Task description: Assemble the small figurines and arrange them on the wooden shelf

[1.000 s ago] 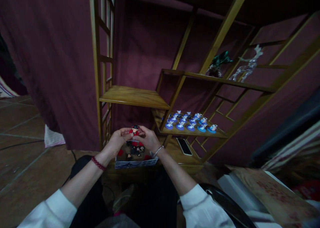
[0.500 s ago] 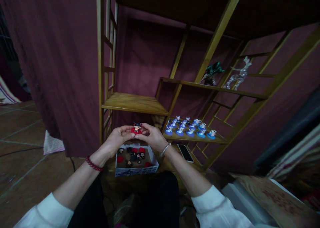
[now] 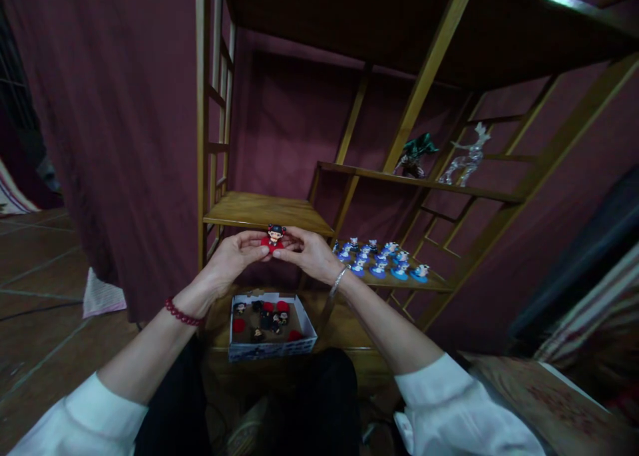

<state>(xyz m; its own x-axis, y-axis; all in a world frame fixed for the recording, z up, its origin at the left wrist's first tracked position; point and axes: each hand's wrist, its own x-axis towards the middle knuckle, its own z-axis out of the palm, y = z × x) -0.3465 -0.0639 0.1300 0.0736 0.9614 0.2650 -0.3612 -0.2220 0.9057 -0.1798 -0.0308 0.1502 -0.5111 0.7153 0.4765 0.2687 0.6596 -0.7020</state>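
A small figurine [image 3: 274,236] with black hair buns and a red base is held upright between both hands. My left hand [image 3: 237,255] pinches its left side, and my right hand [image 3: 307,253] pinches its right side. Both are closed on it, just in front of the edge of the left wooden shelf [image 3: 269,210]. Below them, an open cardboard box [image 3: 272,349] holds several similar dark-haired figurines and red round pieces.
Several blue and white figurines [image 3: 379,269] stand in rows on the lower right shelf. Higher up are a green ornament [image 3: 417,153] and a clear deer figure [image 3: 466,160]. Wooden posts divide the shelving; a purple curtain [image 3: 114,123] hangs at left.
Both hands have risen with the figurine, nearer the left shelf's front edge. The view has shifted slightly, and the phone below the blue figurines is now hidden behind my right arm.
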